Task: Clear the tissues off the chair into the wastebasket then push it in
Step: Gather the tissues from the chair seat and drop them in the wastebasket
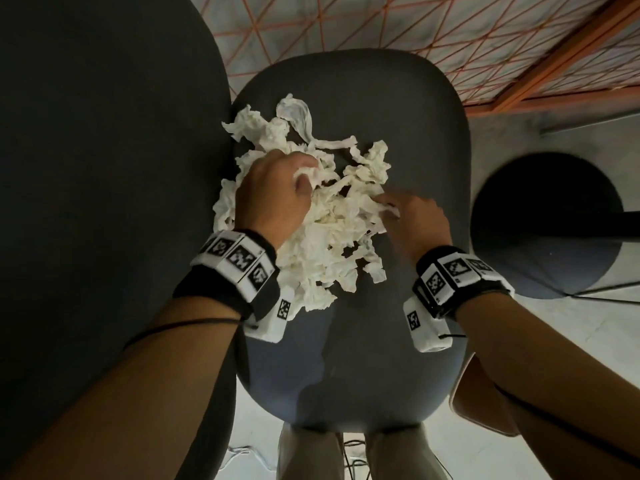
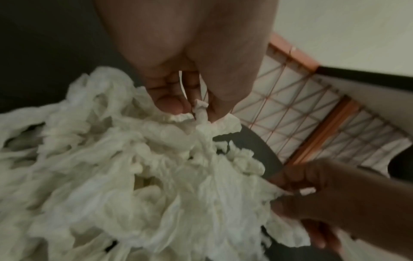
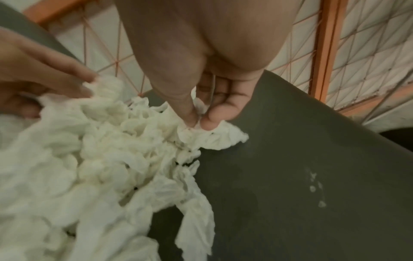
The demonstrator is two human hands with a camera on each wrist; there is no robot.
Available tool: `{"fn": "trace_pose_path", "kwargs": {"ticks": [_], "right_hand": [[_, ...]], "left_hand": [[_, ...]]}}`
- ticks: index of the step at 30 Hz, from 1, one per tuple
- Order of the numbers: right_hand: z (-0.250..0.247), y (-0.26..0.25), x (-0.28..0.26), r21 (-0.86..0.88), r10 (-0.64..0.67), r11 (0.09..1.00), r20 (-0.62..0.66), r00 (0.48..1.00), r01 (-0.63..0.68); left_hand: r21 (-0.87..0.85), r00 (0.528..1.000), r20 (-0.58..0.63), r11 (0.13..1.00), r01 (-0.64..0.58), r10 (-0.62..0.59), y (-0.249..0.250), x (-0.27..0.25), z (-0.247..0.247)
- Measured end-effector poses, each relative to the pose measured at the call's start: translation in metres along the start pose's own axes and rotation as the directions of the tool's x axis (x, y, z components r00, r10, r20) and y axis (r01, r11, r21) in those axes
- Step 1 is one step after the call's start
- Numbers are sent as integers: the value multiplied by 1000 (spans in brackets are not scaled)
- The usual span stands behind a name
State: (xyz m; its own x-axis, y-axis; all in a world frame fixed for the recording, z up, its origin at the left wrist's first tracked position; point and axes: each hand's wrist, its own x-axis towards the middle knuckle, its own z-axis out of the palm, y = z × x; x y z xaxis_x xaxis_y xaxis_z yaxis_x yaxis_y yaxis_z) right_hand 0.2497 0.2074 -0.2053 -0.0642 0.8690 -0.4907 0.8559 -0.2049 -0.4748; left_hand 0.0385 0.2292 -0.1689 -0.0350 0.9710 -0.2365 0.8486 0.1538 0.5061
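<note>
A heap of crumpled white tissues covers the left and middle of a dark grey chair seat. My left hand sits on the heap's upper left, thumb and fingers pinching a twisted tissue. At the heap's right edge my right hand pinches a tissue corner between thumb and forefinger. A round dark wastebasket stands on the floor to the right of the chair. In the wrist views the tissues fill the lower left.
A large dark table top lies close along the chair's left side. An orange wire-grid panel lies beyond the chair's far edge. A thin dark bar crosses over the wastebasket. My legs stand at the chair's near edge.
</note>
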Motion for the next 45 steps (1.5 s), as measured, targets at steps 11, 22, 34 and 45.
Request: {"fn": "trace_pose_path", "kwargs": {"ticks": [11,22,34,45], "right_hand": [[-38,8,-44,459,343,840,-33,939,-291],[0,34,-55,382,214,886,167,962,-264],[45,25,-63,66,213,969,272,938,-239],[20,17,-64,374,353,840,173,919,-393]], "left_hand": [[-266,991,-74,960,88,-112,29,21,-24],[237,906,422,961,-142,30,79,64,48],[-107,972,235,993,52,-25,69,41,40],[-210,950,226,942,262,-214,46,43,5]]}}
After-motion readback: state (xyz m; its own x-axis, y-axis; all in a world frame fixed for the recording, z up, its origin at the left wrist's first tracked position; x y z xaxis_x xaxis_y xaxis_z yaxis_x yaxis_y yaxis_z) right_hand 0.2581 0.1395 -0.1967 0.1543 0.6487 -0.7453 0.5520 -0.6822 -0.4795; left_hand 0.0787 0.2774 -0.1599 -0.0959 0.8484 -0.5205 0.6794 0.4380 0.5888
